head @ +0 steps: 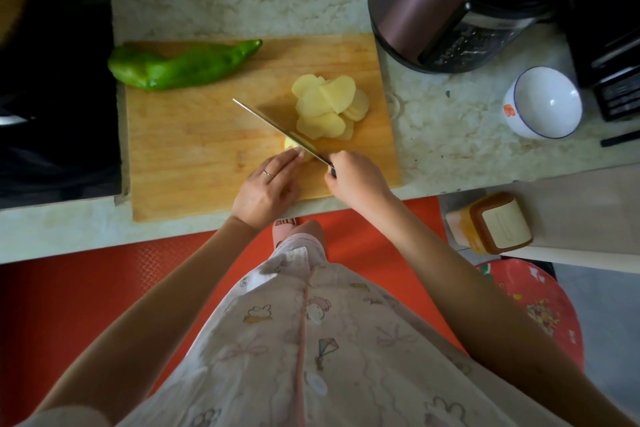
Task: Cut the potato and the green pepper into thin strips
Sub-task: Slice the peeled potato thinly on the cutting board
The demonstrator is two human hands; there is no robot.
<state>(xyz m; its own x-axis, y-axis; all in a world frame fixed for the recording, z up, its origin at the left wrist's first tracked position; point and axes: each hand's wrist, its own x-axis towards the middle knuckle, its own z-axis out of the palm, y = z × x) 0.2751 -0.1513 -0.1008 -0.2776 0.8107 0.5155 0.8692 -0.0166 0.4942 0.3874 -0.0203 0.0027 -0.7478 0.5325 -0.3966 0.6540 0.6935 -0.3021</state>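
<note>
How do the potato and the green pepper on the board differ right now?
The potato is pale yellow and mostly cut into round slices; the green pepper is bright green and whole. The left hand presses on the potato's last piece beside the knife; the green pepper lies untouched. Both rest on the wooden cutting board.

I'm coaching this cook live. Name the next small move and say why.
Probably push the knife down through the potato for another slice: the blade lies across it, the left hand steadies it, the right hand grips the handle.
</note>
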